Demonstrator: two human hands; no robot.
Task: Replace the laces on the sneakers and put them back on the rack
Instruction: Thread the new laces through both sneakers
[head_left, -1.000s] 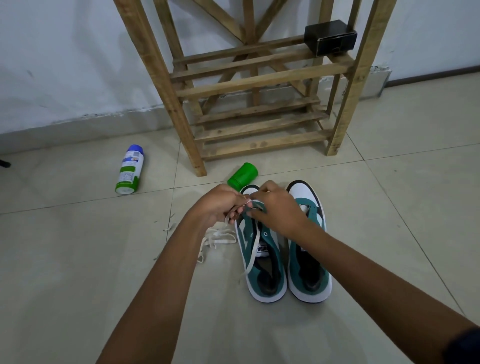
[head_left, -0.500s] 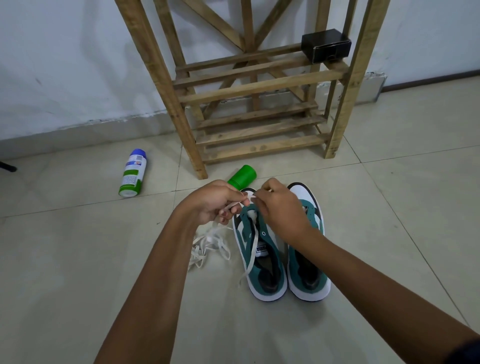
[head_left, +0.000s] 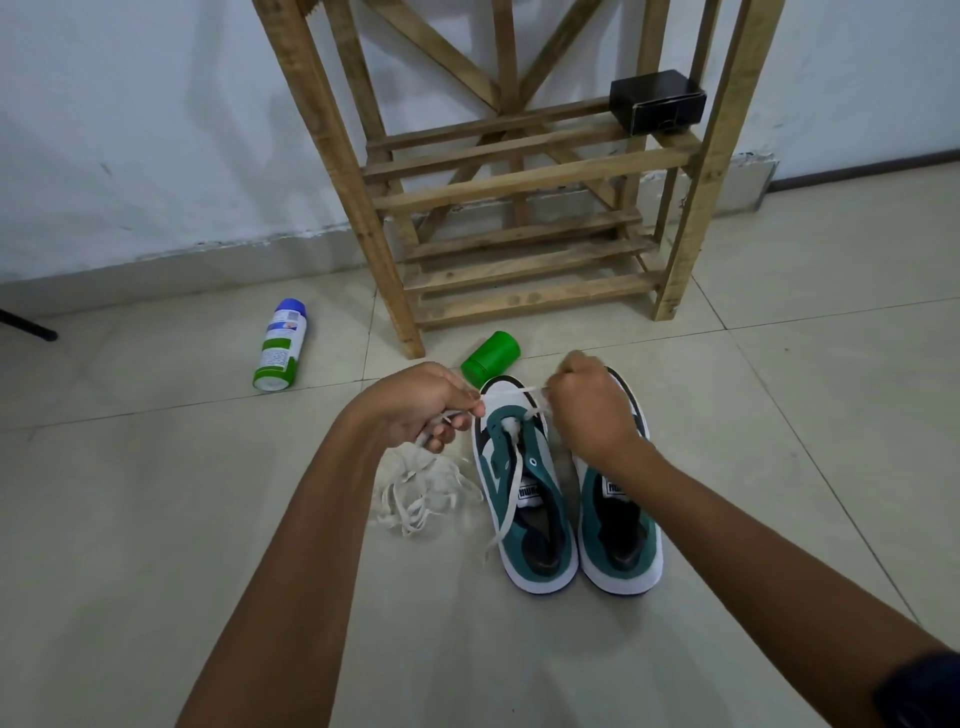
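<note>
**Sneaker lacing: first eyelet row on the left-hand shoe**

Sneakers stand side by side on the floor tiles, toes toward the wooden rack (head_left: 519, 171) and heels toward the person. The left sneaker (head_left: 524, 499) lies directly below and between the two hands; the right sneaker (head_left: 621, 525) lies under the right wrist and forearm and carries no lace that can be seen.

Left hand (head_left: 415, 402): fingers curled, pinching one run of the white lace (head_left: 511, 391) just left of the toe. A loose bundle of lace (head_left: 423, 493) lies on the floor below this hand, beside the shoe.

Right hand (head_left: 589, 402): fingers curled, pinching the other end of the same lace above the toe cap. The lace spans nearly level between the hands, crossing the front of the shoe. A further length trails from the front eyelets down the tongue and off the left side of the heel.

Governing relation: the long axis of the shoe runs from the person toward the rack, at right angles to the stretched lace. The next eyelets lie on the near side of both hands, toward the wrists. The hands stand about equally near the front row; the left hand is nearer the left eyelet column, the right hand nearer the right column.

Judgement: lacing is at an early stage. The second shoe and the return to the rack remain.

Beyond the hands lie a green cap (head_left: 491, 358) touching or nearly touching the toe, a spray can (head_left: 280, 345) well to the left, and a black box (head_left: 657, 101) on a rack shelf.
</note>
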